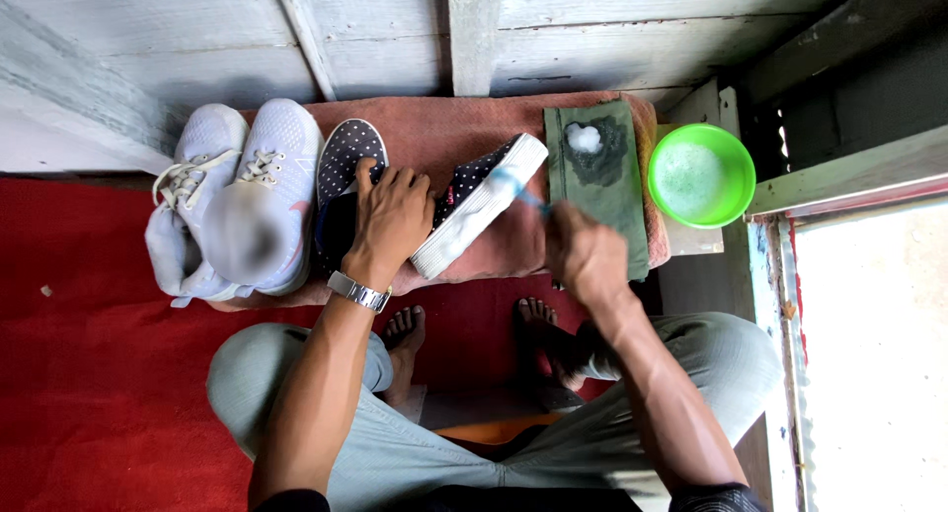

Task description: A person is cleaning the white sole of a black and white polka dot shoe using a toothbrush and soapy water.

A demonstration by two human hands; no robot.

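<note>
My bare feet [405, 329] rest nearest on the red mat [89, 374]. Just beyond, my left hand [393, 221] grips the dotted black shoe [474, 201], tipped on its side on the towel [444, 132]. My right hand [583, 250] is closed around a toothbrush [518, 191] touching its white sole. Left lie pale sneakers [237, 191]; far right, a green cloth [597, 166] and green bowl [701, 174] of suds.

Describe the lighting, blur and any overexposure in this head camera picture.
Head view: daylight blows out the lower right corner beyond the doorway; the right hand and its brush are motion-blurred; a smeared patch hides part of the pale sneakers; the left hand on the dotted shoe is sharp.
</note>
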